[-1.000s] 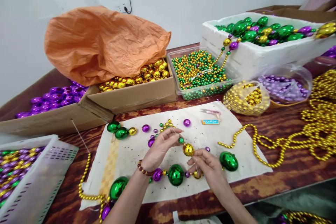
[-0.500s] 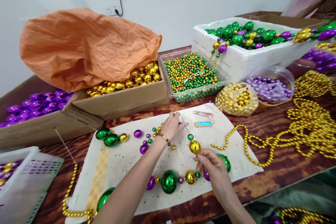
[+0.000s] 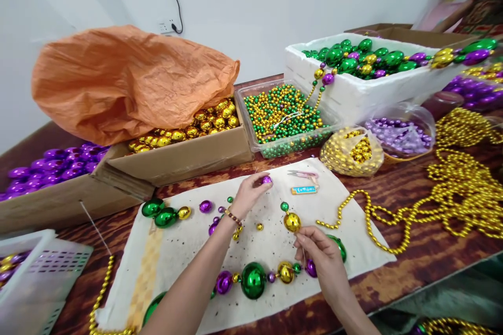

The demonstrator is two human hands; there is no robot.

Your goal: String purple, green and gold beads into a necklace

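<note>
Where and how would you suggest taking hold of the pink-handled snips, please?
I'd pinch the pink handle of the snips, coming from above and the right: they lie flat on the cloth, blades pointing left, so that end is likely safest.

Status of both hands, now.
Left hand: closed, fingers holding a small purple ball.
Right hand: closed, pinching the thread beside a gold ball.
</note>
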